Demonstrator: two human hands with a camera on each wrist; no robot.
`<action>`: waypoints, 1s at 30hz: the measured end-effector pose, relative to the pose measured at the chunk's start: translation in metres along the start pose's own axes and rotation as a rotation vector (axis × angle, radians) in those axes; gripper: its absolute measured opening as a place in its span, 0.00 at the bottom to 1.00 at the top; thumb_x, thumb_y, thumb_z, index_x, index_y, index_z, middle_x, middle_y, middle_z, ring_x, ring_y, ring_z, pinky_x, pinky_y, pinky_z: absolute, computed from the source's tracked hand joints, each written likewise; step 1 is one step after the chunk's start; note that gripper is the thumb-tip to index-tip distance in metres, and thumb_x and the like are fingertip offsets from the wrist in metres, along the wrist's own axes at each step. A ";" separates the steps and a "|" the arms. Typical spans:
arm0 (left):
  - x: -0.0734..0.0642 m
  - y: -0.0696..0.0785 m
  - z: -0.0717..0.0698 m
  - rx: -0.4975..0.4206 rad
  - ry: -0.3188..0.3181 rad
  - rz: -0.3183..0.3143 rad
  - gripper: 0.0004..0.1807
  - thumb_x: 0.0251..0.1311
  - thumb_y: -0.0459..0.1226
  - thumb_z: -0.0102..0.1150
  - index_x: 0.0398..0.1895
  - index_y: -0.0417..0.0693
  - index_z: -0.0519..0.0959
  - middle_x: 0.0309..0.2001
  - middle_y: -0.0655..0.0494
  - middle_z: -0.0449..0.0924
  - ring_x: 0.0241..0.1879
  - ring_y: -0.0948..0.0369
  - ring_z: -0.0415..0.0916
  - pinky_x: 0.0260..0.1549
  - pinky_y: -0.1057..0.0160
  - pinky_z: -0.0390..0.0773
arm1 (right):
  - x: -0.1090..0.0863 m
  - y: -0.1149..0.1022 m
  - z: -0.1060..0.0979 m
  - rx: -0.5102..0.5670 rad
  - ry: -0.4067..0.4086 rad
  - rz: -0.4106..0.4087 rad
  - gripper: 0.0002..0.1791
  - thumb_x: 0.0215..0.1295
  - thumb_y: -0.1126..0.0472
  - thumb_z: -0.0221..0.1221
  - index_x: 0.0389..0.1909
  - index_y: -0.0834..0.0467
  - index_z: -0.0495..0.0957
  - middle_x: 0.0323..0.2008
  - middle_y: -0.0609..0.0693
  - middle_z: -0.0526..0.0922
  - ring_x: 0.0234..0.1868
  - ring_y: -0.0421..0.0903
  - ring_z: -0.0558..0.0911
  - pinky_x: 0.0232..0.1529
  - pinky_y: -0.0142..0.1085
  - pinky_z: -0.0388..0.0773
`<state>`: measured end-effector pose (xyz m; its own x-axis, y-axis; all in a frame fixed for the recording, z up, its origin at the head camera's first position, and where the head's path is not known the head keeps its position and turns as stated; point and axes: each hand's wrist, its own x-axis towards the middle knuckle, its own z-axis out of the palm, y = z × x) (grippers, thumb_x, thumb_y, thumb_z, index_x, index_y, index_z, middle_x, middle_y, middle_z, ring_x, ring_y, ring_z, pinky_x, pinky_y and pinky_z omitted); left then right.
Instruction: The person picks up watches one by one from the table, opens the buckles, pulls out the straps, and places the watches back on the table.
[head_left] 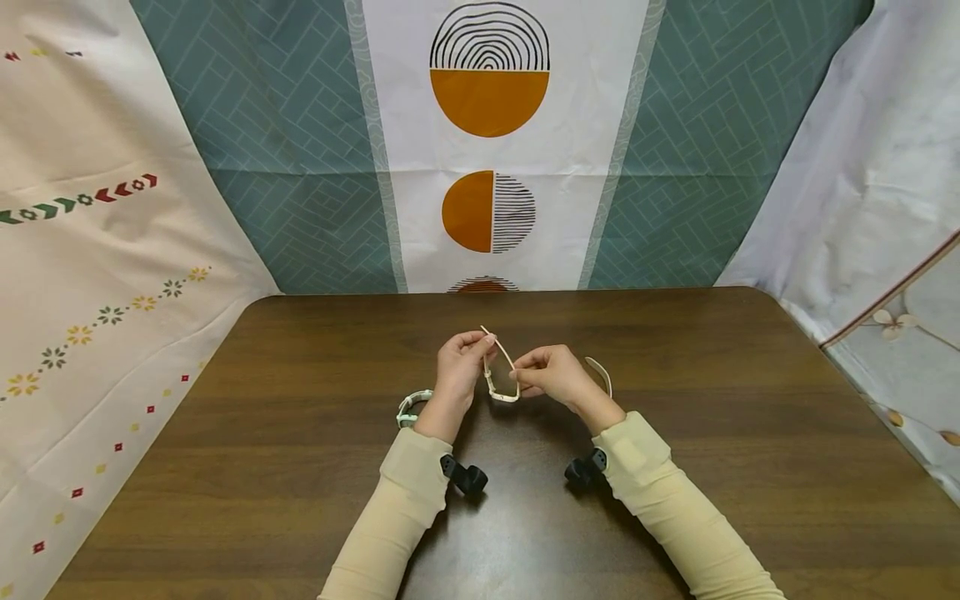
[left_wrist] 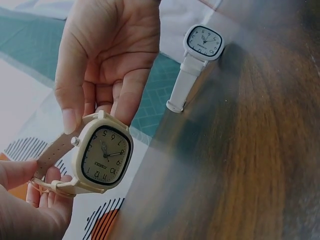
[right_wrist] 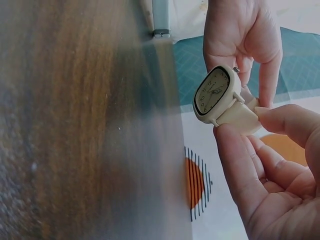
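I hold the cream watch (head_left: 504,397) in the air in front of me, over the middle of the desk (head_left: 300,500). Its strap (left_wrist: 55,155) is bent round into a loop, one end poking past my fingers toward eleven o'clock. My left hand (head_left: 457,367), at ten o'clock of the case, pinches the strap between thumb and fingers, away from the face (left_wrist: 106,155). My right hand (head_left: 555,373), at two o'clock, pinches the strap just beside the case, thumb on one side and fingers on the other. I cannot tell whether the buckle is fastened. In the left wrist view the face is upside down, black-rimmed, with a silvery crown (left_wrist: 75,141) at the side.

At nine o'clock of the cream watch the green watch (right_wrist: 161,19) rests on the desk, partly hidden behind my left wrist. At three o'clock lies the white watch (left_wrist: 204,42), mostly behind my right wrist from above; the left wrist view shows its face and band. My pale yellow sleeves (head_left: 397,508) reach in from seven and five o'clock. Ahead, at twelve, a cloth (head_left: 487,104) with orange half-circles hangs beyond the far edge.
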<state>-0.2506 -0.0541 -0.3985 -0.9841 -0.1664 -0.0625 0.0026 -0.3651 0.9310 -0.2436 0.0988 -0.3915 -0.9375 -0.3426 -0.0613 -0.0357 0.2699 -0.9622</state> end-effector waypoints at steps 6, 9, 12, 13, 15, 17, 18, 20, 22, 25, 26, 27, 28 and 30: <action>0.003 0.000 -0.004 -0.048 0.013 0.007 0.03 0.61 0.24 0.55 0.36 0.35 0.72 0.26 0.59 0.77 0.26 0.68 0.77 0.40 0.65 0.81 | 0.000 0.001 0.001 0.003 -0.011 0.000 0.11 0.59 0.72 0.59 0.40 0.77 0.77 0.33 0.67 0.82 0.24 0.40 0.81 0.33 0.39 0.83; 0.005 0.001 -0.007 -0.107 0.028 0.025 0.03 0.61 0.24 0.54 0.34 0.37 0.72 0.25 0.59 0.77 0.25 0.68 0.77 0.32 0.70 0.79 | 0.000 0.001 0.002 0.006 -0.020 0.003 0.11 0.59 0.72 0.60 0.39 0.77 0.77 0.30 0.63 0.82 0.25 0.40 0.81 0.34 0.40 0.83; 0.006 0.002 -0.010 -0.143 0.020 0.029 0.04 0.61 0.24 0.54 0.33 0.38 0.72 0.24 0.59 0.77 0.25 0.68 0.77 0.31 0.71 0.79 | -0.001 0.001 0.002 0.006 -0.026 0.001 0.11 0.58 0.72 0.60 0.39 0.77 0.77 0.29 0.59 0.82 0.25 0.40 0.82 0.34 0.41 0.83; 0.006 0.002 -0.010 -0.146 0.008 0.025 0.03 0.61 0.24 0.53 0.34 0.38 0.72 0.24 0.59 0.77 0.25 0.67 0.77 0.31 0.70 0.79 | 0.000 0.002 0.002 0.005 -0.026 -0.003 0.11 0.58 0.71 0.60 0.39 0.77 0.77 0.29 0.60 0.83 0.25 0.40 0.82 0.34 0.41 0.83; 0.006 0.002 -0.010 -0.138 -0.014 0.017 0.03 0.62 0.24 0.53 0.34 0.37 0.72 0.24 0.60 0.78 0.25 0.68 0.77 0.32 0.70 0.79 | 0.000 0.002 0.002 0.005 -0.019 -0.009 0.11 0.58 0.71 0.60 0.39 0.78 0.77 0.30 0.61 0.83 0.25 0.40 0.82 0.34 0.40 0.83; 0.006 0.002 -0.009 -0.130 -0.030 0.015 0.03 0.61 0.24 0.54 0.35 0.37 0.73 0.25 0.60 0.78 0.26 0.68 0.77 0.32 0.71 0.79 | 0.000 0.002 0.001 0.007 -0.010 -0.012 0.12 0.58 0.71 0.60 0.39 0.78 0.77 0.31 0.64 0.82 0.25 0.40 0.82 0.33 0.40 0.83; 0.006 0.002 -0.009 -0.127 -0.035 0.016 0.03 0.61 0.24 0.54 0.35 0.36 0.73 0.25 0.60 0.78 0.26 0.67 0.77 0.32 0.70 0.79 | -0.001 0.001 0.001 0.010 -0.006 -0.012 0.12 0.58 0.72 0.60 0.39 0.78 0.77 0.31 0.66 0.82 0.25 0.40 0.81 0.33 0.39 0.83; 0.005 0.002 -0.009 -0.121 -0.040 0.018 0.03 0.61 0.24 0.54 0.35 0.37 0.74 0.26 0.59 0.79 0.27 0.67 0.78 0.33 0.70 0.79 | -0.001 0.000 0.001 0.016 0.000 -0.012 0.12 0.58 0.72 0.60 0.40 0.78 0.77 0.32 0.68 0.81 0.24 0.40 0.81 0.33 0.39 0.83; 0.004 0.003 -0.009 -0.111 -0.044 0.016 0.03 0.61 0.24 0.54 0.36 0.37 0.75 0.27 0.59 0.79 0.28 0.66 0.78 0.33 0.69 0.79 | -0.001 0.000 0.000 0.020 0.000 -0.015 0.12 0.58 0.72 0.60 0.39 0.78 0.76 0.33 0.70 0.81 0.24 0.39 0.81 0.32 0.38 0.83; 0.003 0.004 -0.010 -0.073 -0.059 -0.003 0.04 0.61 0.25 0.54 0.38 0.37 0.76 0.27 0.62 0.80 0.30 0.66 0.79 0.31 0.68 0.79 | 0.000 0.001 0.000 0.021 -0.007 -0.021 0.11 0.59 0.73 0.59 0.39 0.78 0.76 0.32 0.69 0.81 0.24 0.39 0.81 0.31 0.37 0.83; 0.003 0.005 -0.010 -0.060 -0.064 -0.010 0.05 0.61 0.25 0.54 0.39 0.36 0.76 0.27 0.63 0.80 0.30 0.66 0.79 0.31 0.68 0.79 | 0.000 0.001 0.000 0.019 -0.006 -0.019 0.11 0.59 0.73 0.59 0.39 0.78 0.76 0.31 0.68 0.82 0.24 0.39 0.81 0.31 0.37 0.83; 0.003 0.005 -0.010 -0.048 -0.070 -0.020 0.06 0.61 0.25 0.55 0.41 0.37 0.76 0.27 0.63 0.80 0.30 0.66 0.79 0.30 0.67 0.78 | 0.000 0.001 -0.001 0.014 -0.006 -0.020 0.11 0.59 0.73 0.59 0.39 0.79 0.76 0.31 0.67 0.82 0.24 0.39 0.81 0.31 0.37 0.83; 0.003 0.005 -0.011 -0.034 -0.076 -0.030 0.07 0.62 0.26 0.55 0.42 0.36 0.76 0.27 0.64 0.80 0.31 0.66 0.79 0.29 0.67 0.78 | 0.000 0.002 -0.001 0.008 -0.007 -0.019 0.11 0.59 0.72 0.59 0.39 0.79 0.76 0.30 0.66 0.82 0.24 0.39 0.81 0.31 0.37 0.83; 0.003 0.005 -0.012 -0.009 -0.081 -0.045 0.09 0.61 0.26 0.55 0.44 0.35 0.76 0.27 0.64 0.80 0.31 0.66 0.78 0.29 0.68 0.78 | 0.001 0.003 -0.003 -0.002 -0.005 -0.006 0.12 0.60 0.72 0.59 0.40 0.78 0.76 0.31 0.66 0.82 0.24 0.39 0.81 0.32 0.38 0.83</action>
<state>-0.2516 -0.0672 -0.3980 -0.9944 -0.0752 -0.0747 -0.0408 -0.3789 0.9245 -0.2454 0.1015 -0.3935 -0.9354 -0.3489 -0.0573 -0.0416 0.2695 -0.9621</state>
